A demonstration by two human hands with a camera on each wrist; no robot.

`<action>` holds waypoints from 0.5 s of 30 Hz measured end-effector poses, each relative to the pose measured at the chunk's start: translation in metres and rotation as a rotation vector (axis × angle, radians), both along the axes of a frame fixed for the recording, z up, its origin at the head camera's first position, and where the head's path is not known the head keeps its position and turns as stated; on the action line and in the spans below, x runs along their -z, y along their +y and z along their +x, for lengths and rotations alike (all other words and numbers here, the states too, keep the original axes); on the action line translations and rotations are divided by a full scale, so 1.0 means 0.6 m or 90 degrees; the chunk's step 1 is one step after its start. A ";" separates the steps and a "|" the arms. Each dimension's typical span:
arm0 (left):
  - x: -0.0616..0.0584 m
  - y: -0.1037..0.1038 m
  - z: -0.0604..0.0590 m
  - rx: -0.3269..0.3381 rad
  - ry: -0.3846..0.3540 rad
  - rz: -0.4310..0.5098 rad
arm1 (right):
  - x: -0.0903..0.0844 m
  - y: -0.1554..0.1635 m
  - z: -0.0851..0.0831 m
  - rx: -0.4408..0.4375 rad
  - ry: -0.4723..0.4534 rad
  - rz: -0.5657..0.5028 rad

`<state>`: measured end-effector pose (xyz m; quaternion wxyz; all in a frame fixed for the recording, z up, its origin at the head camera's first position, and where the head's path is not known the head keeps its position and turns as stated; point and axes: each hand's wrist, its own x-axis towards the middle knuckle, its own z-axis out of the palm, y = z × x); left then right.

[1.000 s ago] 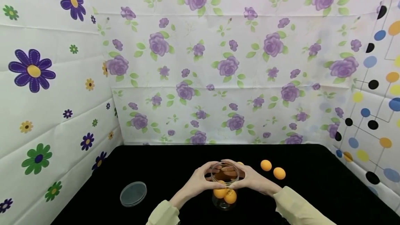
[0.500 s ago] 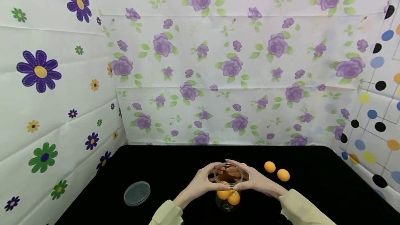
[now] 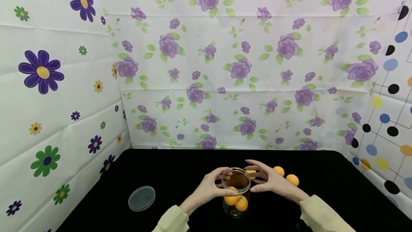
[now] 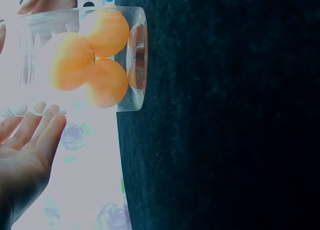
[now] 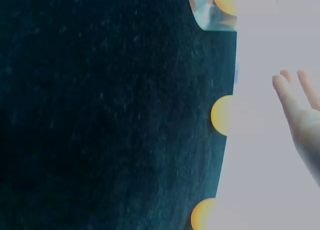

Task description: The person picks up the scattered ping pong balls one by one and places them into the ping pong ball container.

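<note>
A clear glass jar (image 3: 236, 189) stands on the black table (image 3: 180, 174) with three orange balls (image 4: 95, 55) inside. My left hand (image 3: 210, 186) grips the jar near its rim, fingers (image 4: 35, 127) lying along the glass. My right hand (image 3: 265, 179) hovers just right of the jar, off the glass, with fingers (image 5: 295, 92) straight and spread and nothing in it. Two loose orange balls (image 3: 278, 170) (image 3: 292, 179) lie on the table just beyond the right hand. A third one (image 3: 251, 172) peeks out between its fingers.
A clear round lid (image 3: 141, 198) lies flat on the table at the left. Flower-patterned walls (image 3: 225, 81) close the table in at the back and left, and a dotted wall (image 3: 386, 124) closes it on the right.
My right hand has let go of the jar and moved a little right and up, fingers spreading. The left hand stays on the jar, which has not moved.
</note>
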<state>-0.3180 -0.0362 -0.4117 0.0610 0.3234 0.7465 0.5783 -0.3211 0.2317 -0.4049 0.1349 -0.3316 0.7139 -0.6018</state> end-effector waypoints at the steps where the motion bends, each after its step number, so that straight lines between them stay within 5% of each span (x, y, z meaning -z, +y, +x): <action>1: -0.001 0.000 0.000 -0.002 -0.003 -0.001 | 0.000 0.003 0.000 0.007 -0.001 -0.008; 9: 0.001 0.000 -0.001 -0.008 -0.001 -0.014 | 0.007 0.018 -0.002 0.086 0.079 -0.033; 15: 0.000 -0.002 0.001 -0.005 -0.003 -0.007 | 0.018 0.025 -0.007 0.194 0.137 0.013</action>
